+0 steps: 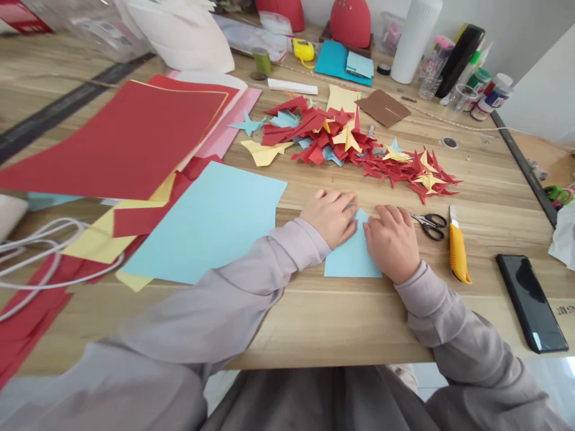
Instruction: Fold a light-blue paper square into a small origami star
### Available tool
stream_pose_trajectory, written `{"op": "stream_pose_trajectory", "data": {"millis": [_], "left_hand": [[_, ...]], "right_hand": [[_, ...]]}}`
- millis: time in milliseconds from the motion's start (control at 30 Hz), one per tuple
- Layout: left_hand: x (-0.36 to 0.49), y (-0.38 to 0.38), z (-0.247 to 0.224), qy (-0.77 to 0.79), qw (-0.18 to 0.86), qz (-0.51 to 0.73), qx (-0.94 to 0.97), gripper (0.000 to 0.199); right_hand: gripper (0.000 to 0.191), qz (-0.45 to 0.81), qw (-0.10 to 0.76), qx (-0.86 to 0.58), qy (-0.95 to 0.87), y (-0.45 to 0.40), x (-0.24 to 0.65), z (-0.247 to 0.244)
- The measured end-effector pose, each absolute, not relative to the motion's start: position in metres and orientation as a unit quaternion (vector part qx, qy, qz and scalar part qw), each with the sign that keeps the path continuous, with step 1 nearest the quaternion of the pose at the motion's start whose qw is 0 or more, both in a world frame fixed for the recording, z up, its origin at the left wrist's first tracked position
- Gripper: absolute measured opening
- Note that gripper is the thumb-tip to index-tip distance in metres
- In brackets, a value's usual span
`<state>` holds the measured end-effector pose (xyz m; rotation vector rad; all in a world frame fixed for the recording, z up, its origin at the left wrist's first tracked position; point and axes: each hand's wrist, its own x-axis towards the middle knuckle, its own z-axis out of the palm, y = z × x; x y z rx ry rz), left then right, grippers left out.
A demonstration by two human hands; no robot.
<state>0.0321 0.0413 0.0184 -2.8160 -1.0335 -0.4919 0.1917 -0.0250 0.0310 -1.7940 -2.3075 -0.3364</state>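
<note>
A small light-blue sheet of paper (353, 262) lies on the table under both of my hands, its upper part partly covered by fingers. My left hand (330, 216) rests over its upper left side, fingers stretched and a little apart, so it is open. On the right side of the sheet, my right hand (393, 242) is closed, with bent fingers pressed together at the paper's edge; its fingertips are partly hidden. Black-handled scissors (433, 226) lie just right of that hand, their blades partly behind it. Beside them is a yellow utility knife (458, 254) with its blade showing.
A heap of red, yellow and blue folded paper pieces (332, 137) spreads beyond my hands. Left are a large blue sheet (211, 224), red sheets (121, 137) and a white cable (54, 251). A phone (532, 302) lies right; bottles (492, 99) stand at the back.
</note>
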Motion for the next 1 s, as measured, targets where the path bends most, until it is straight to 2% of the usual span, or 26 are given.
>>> {"op": "stream_pose_trajectory", "data": {"millis": [267,600,700,833,1000], "left_hand": [[0.03,0.046,0.016,-0.352,0.006,-0.157,-0.923,0.041],[0.03,0.048,0.011,-0.358,-0.016,-0.177,-0.917,0.041],[0.03,0.049,0.013,-0.364,-0.029,-0.175,-0.914,0.042],[0.03,0.052,0.014,-0.374,-0.055,-0.183,-0.908,0.041],[0.031,0.053,0.011,-0.398,-0.051,-0.21,-0.892,0.032]], "right_hand": [[0.032,-0.157,0.105,-0.6,-0.778,-0.037,0.194,0.034],[0.029,-0.268,0.208,-0.596,-0.728,-0.031,0.193,0.04],[0.024,-0.228,0.206,-0.58,-0.755,-0.027,0.194,0.037],[0.024,-0.121,0.157,-0.522,-0.83,-0.019,0.191,0.026],[0.022,-0.109,0.152,-0.514,-0.837,-0.017,0.191,0.02]]}}
